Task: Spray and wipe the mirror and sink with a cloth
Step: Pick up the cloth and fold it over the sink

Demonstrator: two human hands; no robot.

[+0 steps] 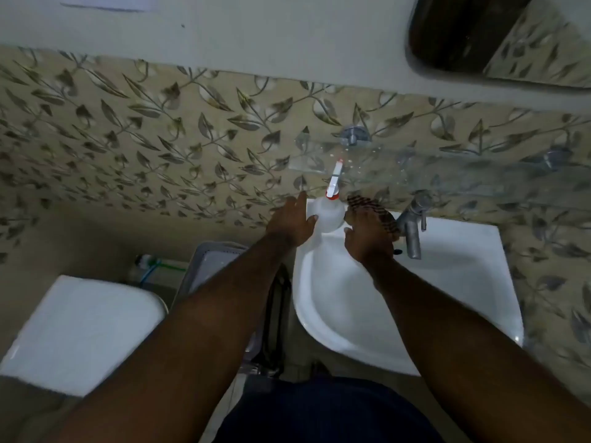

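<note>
- Left hand [292,223] is open, fingers straight against the spray bottle [326,215]. The bottle stands on the sink [479,238] back-left corner, so a nudge could tip it into the basin.
- Bottle nozzle sits just under the glass shelf [415,167]. A straight lift risks a knock.
- Right hand [367,238] curls on the cloth [371,207] beside the tap [412,225]. It could snag.
- Mirror [463,30] is up right, a long reach.
</note>
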